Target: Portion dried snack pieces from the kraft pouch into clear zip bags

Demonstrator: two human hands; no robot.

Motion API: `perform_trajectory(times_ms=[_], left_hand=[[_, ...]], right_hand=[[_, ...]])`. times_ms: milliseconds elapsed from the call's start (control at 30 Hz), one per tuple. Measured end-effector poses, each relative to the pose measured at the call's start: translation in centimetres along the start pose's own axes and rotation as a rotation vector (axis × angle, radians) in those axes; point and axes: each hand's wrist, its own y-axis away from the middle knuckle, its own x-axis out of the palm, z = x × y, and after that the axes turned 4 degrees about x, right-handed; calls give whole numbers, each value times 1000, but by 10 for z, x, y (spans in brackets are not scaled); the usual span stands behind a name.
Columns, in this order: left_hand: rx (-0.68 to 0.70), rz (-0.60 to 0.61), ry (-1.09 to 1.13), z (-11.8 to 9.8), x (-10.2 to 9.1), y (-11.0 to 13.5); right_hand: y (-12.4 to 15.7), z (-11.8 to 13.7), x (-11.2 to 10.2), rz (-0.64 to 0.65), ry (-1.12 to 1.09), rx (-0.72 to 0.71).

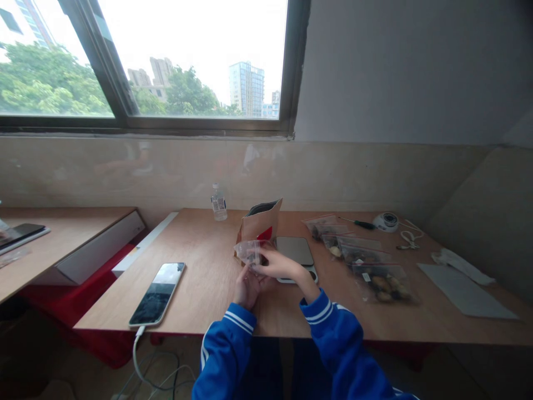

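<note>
Both my hands are together at the middle of the table, on a small clear plastic bag (247,248) with something dark in it. My left hand (249,287) grips the bag from below, its fingers partly hidden. From the right, my right hand (278,263) reaches over and pinches the bag's side. Right behind them stands a brown paper pouch (253,226), upright with its top gaping and a red mark on its front. A flat kitchen scale (295,251) lies beside my right hand, partly covered by my forearm.
Several zip bags (385,283) with brown lumps lie to the right. Behind them are a screwdriver (365,224), a white dome camera (387,221) and its cable. A phone (158,294) charges at the left, a water bottle (219,204) stands behind, and a grey sheet (462,291) lies far right.
</note>
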Motion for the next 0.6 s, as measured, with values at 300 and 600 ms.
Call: perform_trajectory(times_ms=[300, 600], left_hand=[[-25, -19, 4, -1, 0, 1], [-36, 6, 36, -3, 1, 2]], right_hand=[[-4, -4, 14, 1, 30, 89], [-6, -6, 10, -19, 68, 29]])
